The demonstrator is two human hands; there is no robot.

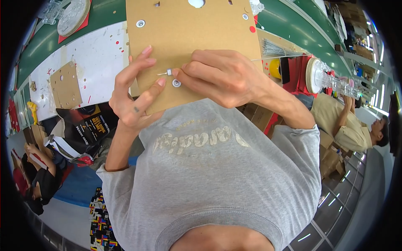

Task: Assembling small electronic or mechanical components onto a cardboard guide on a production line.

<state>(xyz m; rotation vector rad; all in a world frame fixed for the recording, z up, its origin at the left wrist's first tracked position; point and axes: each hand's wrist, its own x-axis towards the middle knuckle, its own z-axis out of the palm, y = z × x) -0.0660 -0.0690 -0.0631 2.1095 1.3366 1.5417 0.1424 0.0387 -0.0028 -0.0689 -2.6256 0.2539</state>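
Note:
A brown cardboard panel (197, 33) with punched holes and grey ringed eyelets lies in front of my chest, its lower edge close to my shirt. My right hand (228, 77) is closed, thumb and forefinger pinching a small white piece (169, 72) with a thin pin-like end pointing left. Just below that piece sits a ringed eyelet (176, 83). My left hand (136, 94) rests at the panel's left edge, thumb and fingers spread over its face on either side of the pin. Whether any left fingers reach behind the panel is unclear.
Left on the white work surface (96, 50) lies another holed cardboard panel (66, 85). To the right are a bundle of thin wires (272, 48), a yellow roll (275, 68) and a round white base with clear plastic parts (314, 75). Other people sit at both sides.

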